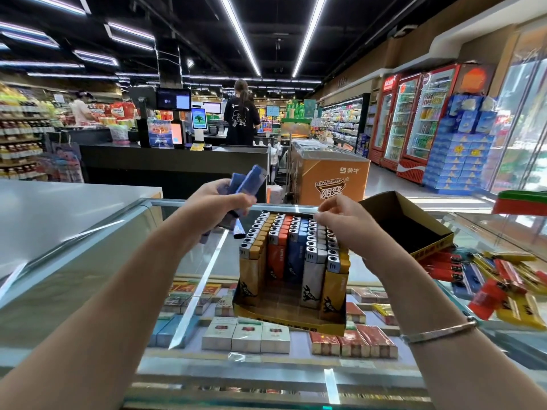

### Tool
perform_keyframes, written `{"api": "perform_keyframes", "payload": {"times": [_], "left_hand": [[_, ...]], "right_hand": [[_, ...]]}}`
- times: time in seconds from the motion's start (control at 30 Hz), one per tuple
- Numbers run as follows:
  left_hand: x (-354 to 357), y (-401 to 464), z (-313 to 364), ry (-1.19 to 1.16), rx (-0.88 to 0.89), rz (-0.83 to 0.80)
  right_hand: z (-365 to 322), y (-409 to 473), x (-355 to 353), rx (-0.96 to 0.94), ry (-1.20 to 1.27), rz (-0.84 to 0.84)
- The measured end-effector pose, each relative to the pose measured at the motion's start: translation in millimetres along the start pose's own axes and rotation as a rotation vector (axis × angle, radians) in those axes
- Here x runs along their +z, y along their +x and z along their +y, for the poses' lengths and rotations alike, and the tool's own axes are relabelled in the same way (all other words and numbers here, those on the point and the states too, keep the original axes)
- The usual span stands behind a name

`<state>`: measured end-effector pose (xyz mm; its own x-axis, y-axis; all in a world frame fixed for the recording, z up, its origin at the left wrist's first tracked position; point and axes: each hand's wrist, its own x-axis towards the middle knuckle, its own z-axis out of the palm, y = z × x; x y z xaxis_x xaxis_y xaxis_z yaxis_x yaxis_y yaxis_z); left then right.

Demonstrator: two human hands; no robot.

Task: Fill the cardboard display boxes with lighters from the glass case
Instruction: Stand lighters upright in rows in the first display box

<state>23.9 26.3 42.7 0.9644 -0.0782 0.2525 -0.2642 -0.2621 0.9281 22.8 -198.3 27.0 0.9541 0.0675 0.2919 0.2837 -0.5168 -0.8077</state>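
Observation:
A yellow cardboard display box (pixel 291 321) stands on the glass case (pixel 97 279), packed with rows of yellow, red, blue and white lighters (pixel 293 250). My left hand (pixel 219 202) is raised left of the box, closed around a bunch of blue lighters (pixel 247 184). My right hand (pixel 346 223) hovers over the box's far right rows, fingers pinched together; whether they hold anything is unclear. A second, empty cardboard box (pixel 414 226) sits tilted behind my right hand. Loose red, yellow and blue lighters (pixel 500 279) lie piled on the glass at right.
Cigarette packs (pixel 245 334) lie inside the case under the glass. A grey counter (pixel 59 208) adjoins at left. Beyond are a black checkout desk (pixel 174 161), a person in black standing there, an orange freezer (pixel 328 173) and drink fridges at right.

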Motion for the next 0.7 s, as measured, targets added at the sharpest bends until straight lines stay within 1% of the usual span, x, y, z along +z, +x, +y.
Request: {"api": "perform_keyframes", "payload": {"times": [0.1,0.17,0.23,0.3,0.4,0.47,0.53,0.57,0.63,0.7], "left_hand": [[18.5,-14.2,9.7,-0.142,0.173,-0.113],[28.1,-18.9,7.7,-0.089,0.316,-0.122],[33.3,-21.7,5.0,0.097,0.468,-0.052],[35.0,-25.3,3.3,0.33,0.586,0.032],[35.8,-30.5,2.6,0.67,0.726,0.162],[36.7,-32.1,3.8,0.752,0.778,0.202],[36.7,-31.7,4.0,0.717,0.8,0.198],[36.1,-31.3,3.9,0.65,0.798,0.17],[34.6,-29.7,4.5,0.449,0.761,0.1],[33.1,-27.6,4.8,0.262,0.7,0.095]], "right_hand": [[-8.4,-6.8,-6.9,-0.179,0.13,0.154],[-18.0,-13.4,-7.5,-0.316,0.236,0.145],[-25.8,-19.7,-4.6,-0.425,0.307,0.076],[-30.0,-23.7,0.1,-0.493,0.342,0.032],[-32.3,-25.8,4.4,-0.534,0.339,0.06],[-32.7,-26.2,5.3,-0.53,0.335,0.096],[-32.2,-26.1,5.7,-0.521,0.319,0.129],[-31.7,-26.0,5.4,-0.511,0.331,0.137],[-30.2,-25.0,4.1,-0.483,0.383,0.131],[-28.9,-23.7,1.6,-0.448,0.424,0.121]]}}
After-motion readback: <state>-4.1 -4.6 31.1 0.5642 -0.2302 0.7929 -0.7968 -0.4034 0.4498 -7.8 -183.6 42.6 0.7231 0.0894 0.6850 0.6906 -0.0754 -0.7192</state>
